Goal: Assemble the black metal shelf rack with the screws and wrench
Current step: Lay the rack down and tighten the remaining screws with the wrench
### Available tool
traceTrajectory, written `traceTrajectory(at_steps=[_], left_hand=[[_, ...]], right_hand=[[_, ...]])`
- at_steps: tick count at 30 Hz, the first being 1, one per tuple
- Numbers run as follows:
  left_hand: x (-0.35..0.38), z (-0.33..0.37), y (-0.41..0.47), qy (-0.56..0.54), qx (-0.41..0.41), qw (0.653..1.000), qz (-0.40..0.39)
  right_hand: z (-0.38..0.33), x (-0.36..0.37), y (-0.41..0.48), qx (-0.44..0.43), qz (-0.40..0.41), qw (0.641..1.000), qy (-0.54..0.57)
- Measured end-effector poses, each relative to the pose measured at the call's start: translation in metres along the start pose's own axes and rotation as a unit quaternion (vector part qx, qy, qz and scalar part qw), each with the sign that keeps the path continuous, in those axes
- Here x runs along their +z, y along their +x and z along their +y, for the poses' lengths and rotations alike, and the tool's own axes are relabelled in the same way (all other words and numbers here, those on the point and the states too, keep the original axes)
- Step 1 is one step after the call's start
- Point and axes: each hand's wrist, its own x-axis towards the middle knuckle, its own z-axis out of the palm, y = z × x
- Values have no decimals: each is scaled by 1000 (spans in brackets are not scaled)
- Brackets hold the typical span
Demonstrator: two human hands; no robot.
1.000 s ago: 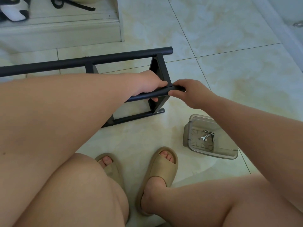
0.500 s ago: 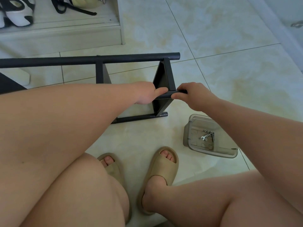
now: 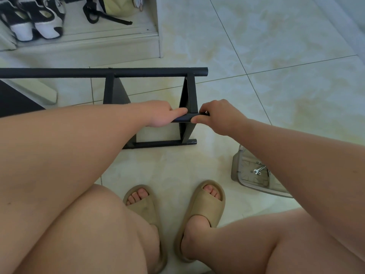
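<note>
The black metal shelf rack (image 3: pixel 110 73) stands on the tiled floor in front of me, its long top tube running left out of view and its right end panel (image 3: pixel 188 95) upright. My left hand (image 3: pixel 165 113) grips the near black tube (image 3: pixel 182 118), index finger laid along it. My right hand (image 3: pixel 220 115) pinches the right end of that same tube, where it meets the end panel. A small silver wrench (image 3: pixel 258 170) and some screws (image 3: pixel 259 162) lie in a clear plastic box (image 3: pixel 240 175) at the right, partly behind my right forearm.
My feet in tan slippers (image 3: pixel 203 210) rest on the floor just below the rack. A low white step (image 3: pixel 83 46) at the upper left carries black-and-white shoes (image 3: pixel 33 18) and a yellow bag with a black strap (image 3: pixel 110 10). A wall base runs along the far right.
The rack has turned so its top tube now lies level and sits lower in view. Both hands kept hold of the near tube, and my left index finger has stretched out along it.
</note>
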Motion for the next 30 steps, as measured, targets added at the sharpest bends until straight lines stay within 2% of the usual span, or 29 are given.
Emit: traceTrajectory(at_steps=[6, 14, 18, 21, 23, 26, 30], left_hand=[[-3, -38, -17, -17, -25, 1000, 2], [-6, -66, -32, -55, -37, 997, 50], [-13, -57, -37, -27, -17, 995, 89], [-16, -46, -42, -5, -20, 993, 112], [-21, -32, -47, 16, -15, 984, 177], [-30, 1, -49, 16, 55, 957, 284], [-29, 64, -44, 2, 194, 943, 272]], right_hand=[[-38, 10, 8, -28, -19, 999, -3], [-68, 12, 18, -24, -34, 999, 12], [-73, 15, 17, 5, -3, 999, 32], [-71, 17, 9, -4, 4, 999, 42], [-62, 16, -2, -4, 8, 999, 37], [-32, 11, -25, 16, 32, 999, 1], [28, 5, -64, 91, 23, 995, -33]])
